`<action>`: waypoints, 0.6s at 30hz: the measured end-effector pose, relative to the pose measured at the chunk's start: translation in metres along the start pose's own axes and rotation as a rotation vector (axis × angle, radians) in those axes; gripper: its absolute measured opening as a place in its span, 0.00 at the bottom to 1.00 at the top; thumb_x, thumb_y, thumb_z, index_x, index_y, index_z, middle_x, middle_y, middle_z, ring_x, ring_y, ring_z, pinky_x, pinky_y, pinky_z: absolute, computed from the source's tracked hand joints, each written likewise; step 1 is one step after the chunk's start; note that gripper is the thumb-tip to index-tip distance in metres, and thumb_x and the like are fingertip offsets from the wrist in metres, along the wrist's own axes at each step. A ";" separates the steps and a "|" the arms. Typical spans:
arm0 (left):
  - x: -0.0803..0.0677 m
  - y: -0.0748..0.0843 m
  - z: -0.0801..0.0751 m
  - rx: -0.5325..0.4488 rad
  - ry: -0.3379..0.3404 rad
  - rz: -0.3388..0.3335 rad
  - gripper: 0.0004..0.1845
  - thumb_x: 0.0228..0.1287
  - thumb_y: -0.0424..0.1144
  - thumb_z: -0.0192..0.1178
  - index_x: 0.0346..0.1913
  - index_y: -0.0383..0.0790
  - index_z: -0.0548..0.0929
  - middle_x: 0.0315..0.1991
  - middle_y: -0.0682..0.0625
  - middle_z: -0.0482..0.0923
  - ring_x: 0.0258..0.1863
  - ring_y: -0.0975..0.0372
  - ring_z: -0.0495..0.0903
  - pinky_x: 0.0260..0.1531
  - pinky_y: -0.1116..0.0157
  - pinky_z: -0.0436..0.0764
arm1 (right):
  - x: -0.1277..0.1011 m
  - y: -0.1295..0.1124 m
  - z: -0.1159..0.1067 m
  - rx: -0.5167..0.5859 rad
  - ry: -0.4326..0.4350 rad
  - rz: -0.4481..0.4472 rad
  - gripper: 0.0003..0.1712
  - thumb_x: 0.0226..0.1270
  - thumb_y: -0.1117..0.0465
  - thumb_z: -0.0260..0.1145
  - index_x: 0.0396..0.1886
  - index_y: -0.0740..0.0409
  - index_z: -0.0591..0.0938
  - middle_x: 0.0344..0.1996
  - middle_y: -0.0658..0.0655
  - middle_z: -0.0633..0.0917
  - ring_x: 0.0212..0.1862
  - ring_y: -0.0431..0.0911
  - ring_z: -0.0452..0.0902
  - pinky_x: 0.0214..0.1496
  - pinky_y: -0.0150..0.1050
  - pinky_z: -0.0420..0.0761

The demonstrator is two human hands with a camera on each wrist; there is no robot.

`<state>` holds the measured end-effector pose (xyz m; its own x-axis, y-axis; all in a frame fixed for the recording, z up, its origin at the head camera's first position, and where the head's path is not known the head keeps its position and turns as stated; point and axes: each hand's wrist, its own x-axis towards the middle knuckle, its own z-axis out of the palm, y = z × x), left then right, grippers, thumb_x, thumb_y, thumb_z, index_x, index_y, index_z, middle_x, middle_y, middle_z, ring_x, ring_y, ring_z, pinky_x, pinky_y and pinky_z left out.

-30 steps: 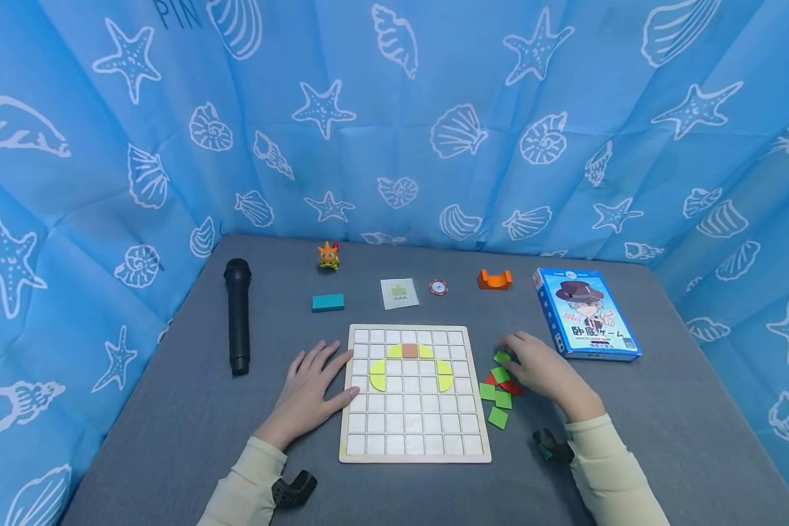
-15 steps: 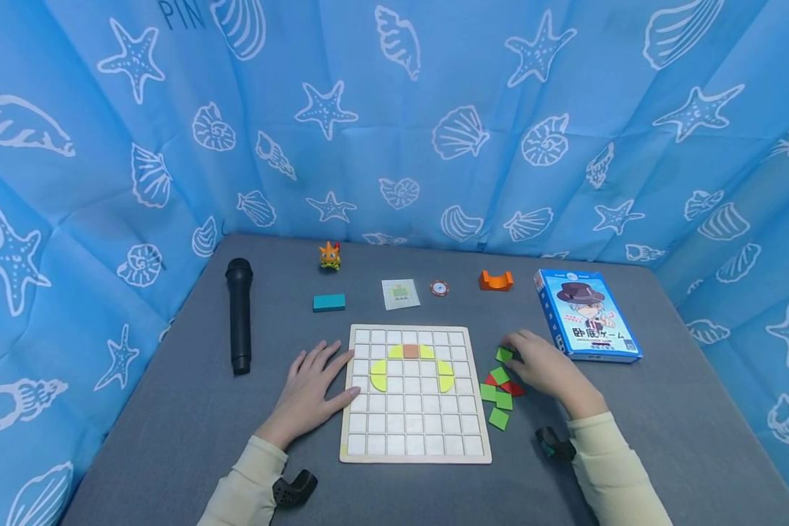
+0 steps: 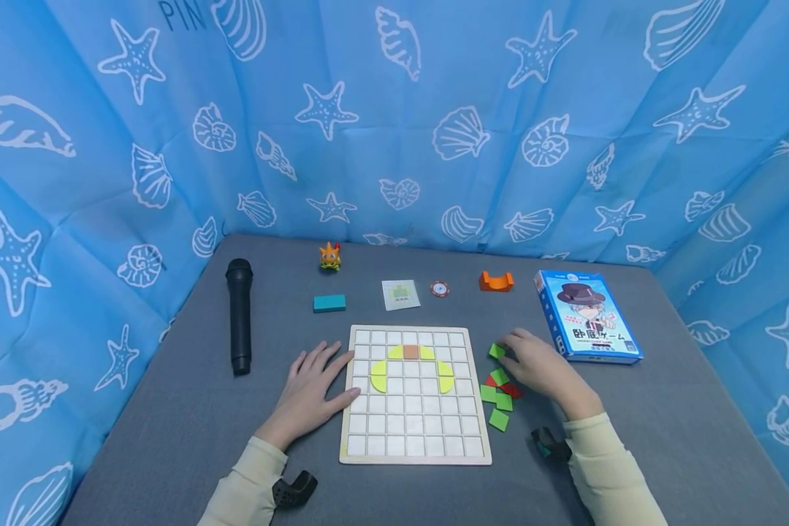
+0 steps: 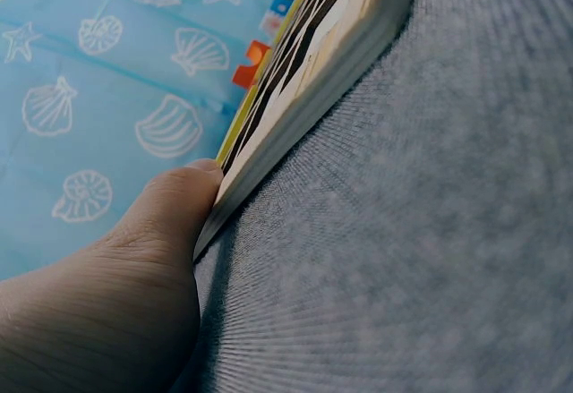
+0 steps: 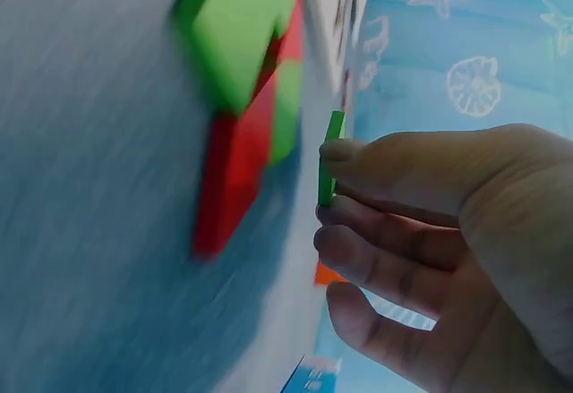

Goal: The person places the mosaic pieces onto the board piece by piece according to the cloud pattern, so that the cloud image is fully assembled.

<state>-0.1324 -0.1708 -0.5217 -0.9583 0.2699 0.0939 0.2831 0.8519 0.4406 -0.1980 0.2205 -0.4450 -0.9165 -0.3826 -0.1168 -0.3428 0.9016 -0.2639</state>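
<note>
My left hand (image 3: pixel 309 394) lies with spread, straight fingers at the left edge of the white grid board (image 3: pixel 404 444); its thumb rests on the board's rim in the left wrist view. Between thumb and fingers my right hand (image 3: pixel 540 369) pinches a green square tile (image 5: pixel 332 156), just right of the board. Below that hand are several loose green tiles (image 3: pixel 498 420) and red pieces (image 3: pixel 513 389), partly overlapping. Yellow curved pieces (image 3: pixel 378 376) and one salmon square tile (image 3: pixel 410 352) form an arch in the board's upper cells.
Behind the board lie a teal block (image 3: pixel 329 303), a pattern card (image 3: pixel 400 294), a round chip (image 3: pixel 439 289) and an orange holder (image 3: pixel 496 281). A small orange figurine (image 3: pixel 329 256) stands farther back. At left is a black microphone (image 3: pixel 239 316); at right, a blue game box (image 3: pixel 588 316).
The pinched green tile and my right hand have shifted slightly left, toward the board. My left hand stays in place at the board's edge.
</note>
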 end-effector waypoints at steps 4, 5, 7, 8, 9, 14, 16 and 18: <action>0.000 -0.001 0.001 0.004 -0.005 -0.006 0.38 0.63 0.70 0.48 0.73 0.59 0.61 0.74 0.50 0.56 0.75 0.51 0.49 0.69 0.42 0.46 | 0.003 -0.020 -0.001 0.017 0.017 -0.055 0.18 0.63 0.61 0.67 0.53 0.61 0.81 0.44 0.57 0.80 0.40 0.46 0.76 0.49 0.49 0.81; 0.000 -0.001 0.001 0.004 -0.006 -0.007 0.38 0.63 0.70 0.48 0.73 0.60 0.60 0.74 0.50 0.55 0.75 0.51 0.48 0.69 0.42 0.46 | 0.004 -0.026 -0.001 0.017 0.020 -0.072 0.19 0.63 0.61 0.68 0.53 0.61 0.81 0.44 0.56 0.80 0.40 0.46 0.76 0.48 0.48 0.81; 0.000 0.000 0.001 0.002 -0.008 -0.007 0.38 0.63 0.70 0.47 0.73 0.60 0.60 0.74 0.50 0.55 0.75 0.51 0.48 0.69 0.42 0.46 | 0.005 -0.038 0.002 0.012 0.030 -0.106 0.19 0.63 0.61 0.68 0.53 0.60 0.80 0.44 0.55 0.80 0.40 0.45 0.77 0.48 0.46 0.82; 0.000 0.000 0.000 0.002 -0.009 -0.006 0.38 0.63 0.70 0.47 0.73 0.60 0.60 0.74 0.50 0.55 0.75 0.51 0.48 0.69 0.42 0.46 | 0.006 -0.044 0.003 0.008 0.032 -0.120 0.19 0.63 0.61 0.68 0.53 0.59 0.80 0.44 0.55 0.80 0.41 0.45 0.77 0.48 0.46 0.82; 0.000 0.000 0.000 0.002 -0.010 -0.007 0.38 0.63 0.70 0.48 0.73 0.60 0.60 0.74 0.50 0.55 0.75 0.51 0.48 0.69 0.42 0.46 | 0.007 -0.050 0.005 0.007 0.031 -0.132 0.19 0.62 0.61 0.69 0.53 0.58 0.80 0.44 0.54 0.80 0.41 0.44 0.77 0.49 0.45 0.82; 0.001 0.000 0.000 0.004 -0.012 -0.007 0.38 0.63 0.70 0.47 0.73 0.59 0.61 0.74 0.50 0.55 0.75 0.50 0.49 0.68 0.42 0.46 | 0.011 -0.078 0.015 0.010 0.025 -0.177 0.17 0.61 0.59 0.70 0.51 0.51 0.80 0.44 0.49 0.81 0.42 0.40 0.77 0.49 0.40 0.82; 0.001 0.000 0.000 0.002 -0.012 -0.007 0.38 0.63 0.70 0.47 0.73 0.59 0.61 0.74 0.50 0.55 0.75 0.50 0.49 0.68 0.42 0.46 | 0.012 -0.088 0.018 0.015 0.032 -0.213 0.16 0.61 0.59 0.70 0.49 0.50 0.81 0.43 0.47 0.82 0.40 0.38 0.76 0.47 0.38 0.81; 0.000 0.000 0.001 0.001 -0.010 -0.006 0.38 0.63 0.70 0.47 0.73 0.60 0.61 0.74 0.50 0.55 0.75 0.50 0.49 0.68 0.42 0.46 | 0.014 -0.096 0.021 0.016 0.043 -0.262 0.14 0.61 0.60 0.70 0.47 0.50 0.82 0.40 0.46 0.81 0.39 0.37 0.75 0.44 0.36 0.81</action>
<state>-0.1329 -0.1704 -0.5223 -0.9595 0.2695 0.0822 0.2775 0.8538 0.4405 -0.1736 0.1243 -0.4419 -0.8049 -0.5934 -0.0022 -0.5665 0.7694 -0.2950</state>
